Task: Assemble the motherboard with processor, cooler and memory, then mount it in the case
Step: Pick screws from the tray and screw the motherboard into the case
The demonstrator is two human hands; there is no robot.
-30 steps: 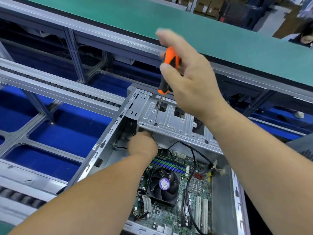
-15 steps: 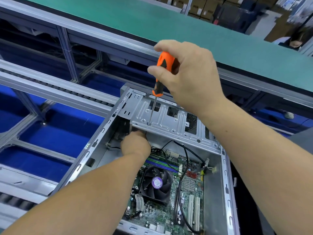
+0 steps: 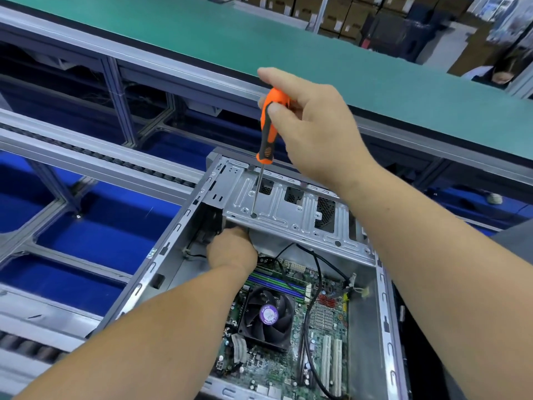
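Driving a screw now: right hand (image 3: 314,125) pinches the screwdriver (image 3: 266,131) on the bracket (image 3: 291,215); left hand (image 3: 232,248), fingers hidden, beneath; board (image 3: 288,327), cooler (image 3: 266,316), memory (image 3: 274,284) already in the case (image 3: 144,272).

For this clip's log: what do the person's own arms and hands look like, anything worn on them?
Both hands, left and right, are bare: no gloves, rings or watch show. Both forearms are bare as far as the frame shows them, with no wrist strap or cable. At the right edge a bit of grey fabric shows, probably the person's clothing.
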